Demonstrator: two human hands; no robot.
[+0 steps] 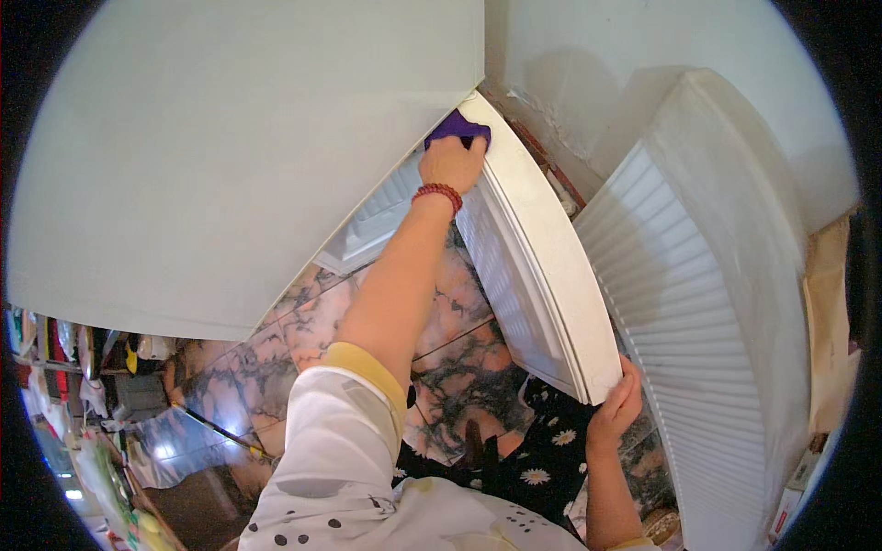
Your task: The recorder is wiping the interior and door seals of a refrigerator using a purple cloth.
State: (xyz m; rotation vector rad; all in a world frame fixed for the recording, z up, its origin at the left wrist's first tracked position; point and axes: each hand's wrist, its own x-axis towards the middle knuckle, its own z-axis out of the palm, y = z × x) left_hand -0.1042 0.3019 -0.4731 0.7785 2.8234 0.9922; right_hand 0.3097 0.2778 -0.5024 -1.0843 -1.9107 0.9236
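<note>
My left hand [451, 164], with a red bead bracelet at its wrist, is closed on a purple cloth [463, 127]. The cloth rests against the far end of the top edge of an open white appliance door [551, 255], which looks like a refrigerator door. At the near end of that door, my right hand [615, 410] grips the outer corner, its fingers partly hidden behind it. A large pale flat panel [227, 151] covers the upper left and hides what lies beneath. Part of a white inner compartment [375, 224] shows beyond my left forearm.
To the right stands a white ribbed panel [689, 289], close beside the door. Behind is a pale wall [586, 89] with damaged plaster low down. Below spreads a pink and black marbled tile floor [448, 289]. Shelves with assorted goods [83, 372] line the left side.
</note>
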